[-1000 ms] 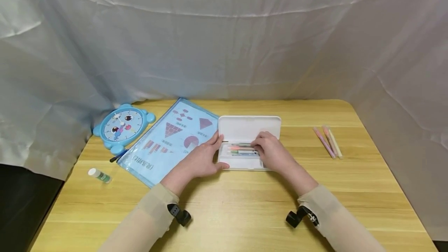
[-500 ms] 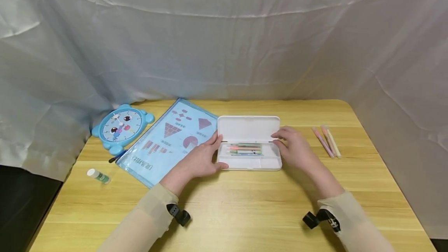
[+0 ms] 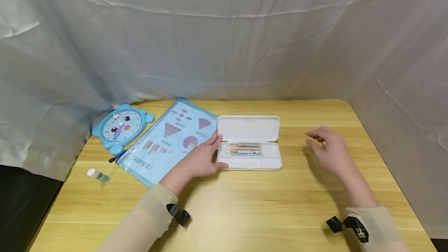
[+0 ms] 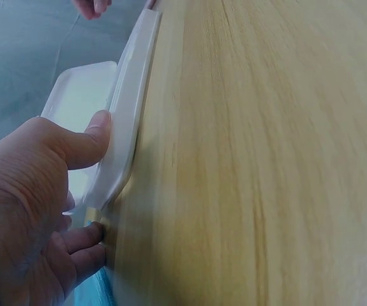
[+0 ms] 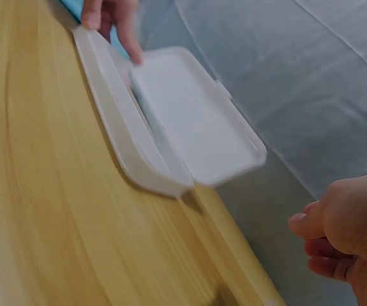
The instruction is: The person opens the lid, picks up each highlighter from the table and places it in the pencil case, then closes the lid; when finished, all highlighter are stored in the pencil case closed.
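A white pencil case (image 3: 249,128) lies with its lid raised, several slim pens (image 3: 245,149) in its tray. My left hand (image 3: 201,160) holds the case's left end, thumb at the front corner and fingers near the hinge. In the left wrist view the thumb of that hand (image 4: 36,191) rests on the case's rim (image 4: 127,108). Right of the case, my right hand (image 3: 330,153) hovers above the table with loosely bent fingers, covering the loose pens there. The right wrist view shows this hand (image 5: 355,236) holding nothing, apart from the case (image 5: 193,118).
A blue folder (image 3: 159,166) with printed shapes lies left of the case, partly behind my left hand. Beyond it are a blue toy clock (image 3: 122,125) and a dark pen (image 3: 116,156). A glue stick (image 3: 99,175) lies near the table's left edge. Grey cloth hangs behind.
My right hand has left the pens in the case and moved right, over the loose pens on the table. My left hand has stayed at the case's left end.
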A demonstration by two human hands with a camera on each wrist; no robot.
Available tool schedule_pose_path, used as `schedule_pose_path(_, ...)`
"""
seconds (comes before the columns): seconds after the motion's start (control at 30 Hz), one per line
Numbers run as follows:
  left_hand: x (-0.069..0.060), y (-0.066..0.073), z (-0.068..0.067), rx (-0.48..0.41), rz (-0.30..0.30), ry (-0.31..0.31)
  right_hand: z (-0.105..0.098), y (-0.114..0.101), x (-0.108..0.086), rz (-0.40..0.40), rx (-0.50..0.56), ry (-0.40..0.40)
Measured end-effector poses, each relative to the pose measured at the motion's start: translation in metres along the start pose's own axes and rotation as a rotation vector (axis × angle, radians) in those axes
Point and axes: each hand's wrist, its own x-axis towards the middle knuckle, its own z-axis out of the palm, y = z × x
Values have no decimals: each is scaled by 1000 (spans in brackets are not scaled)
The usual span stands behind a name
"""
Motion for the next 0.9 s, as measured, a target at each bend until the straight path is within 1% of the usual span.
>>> schedule_pose_path(0.13,0,-1,1,-1,2,3,-12,13,-8,77,-10,19)
schedule_pose_path(0.33,0,-1,1,-2,-1,4,-18,34,-17,131,-42,38)
schedule_pose_path(0.43,0,-1,1,-6,2,6,-18,42,-19,171,-59,21)
schedule_pose_path(0.6,-1,-1,1,-10,2,6,-15,48,-22,247,-90,-27)
schedule_pose_path(0.73,-1,-1,1,-7,0,5,-12,51,-24,274,-114,-66)
schedule_pose_path(0.9,-1,0,1,-12,2,10,-7,56,-24,271,-123,-63)
